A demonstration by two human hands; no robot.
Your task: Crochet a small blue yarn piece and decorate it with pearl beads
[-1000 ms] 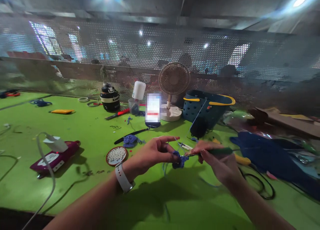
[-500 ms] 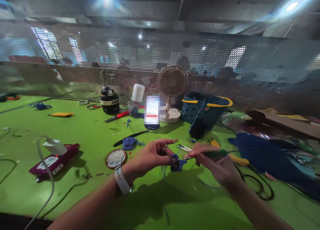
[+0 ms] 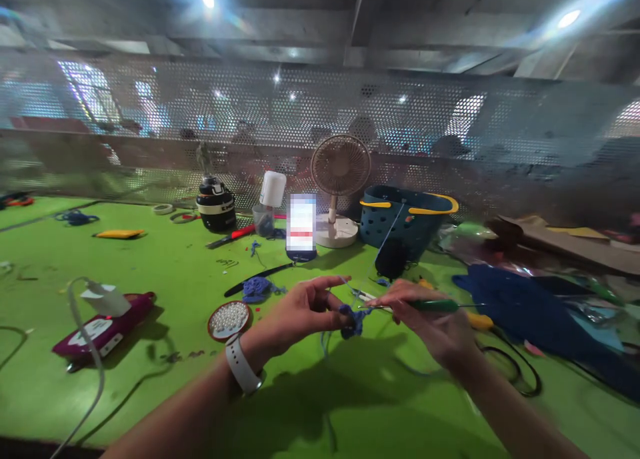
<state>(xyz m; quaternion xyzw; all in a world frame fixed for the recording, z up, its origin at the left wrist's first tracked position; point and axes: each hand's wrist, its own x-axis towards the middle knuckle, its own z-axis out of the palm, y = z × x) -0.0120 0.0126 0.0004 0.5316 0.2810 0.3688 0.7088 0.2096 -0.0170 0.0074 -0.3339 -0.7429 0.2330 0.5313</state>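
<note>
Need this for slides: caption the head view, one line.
Left hand pinches blue crochet piece; right hand holds green-handled hook.

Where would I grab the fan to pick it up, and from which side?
Probably by the slim stem of the fan, from the front right: it stands upright between the round cage and wide base, and the bright screen stands close at the front left.

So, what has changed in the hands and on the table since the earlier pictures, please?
The hook in the right hand now lies more level; half a second ago its tip dipped lower toward the blue yarn piece. Everything sits slightly lower and further left because the camera moved. Nothing was taken or released: the left hand holds the piece. The fan and basket stayed put.
</note>
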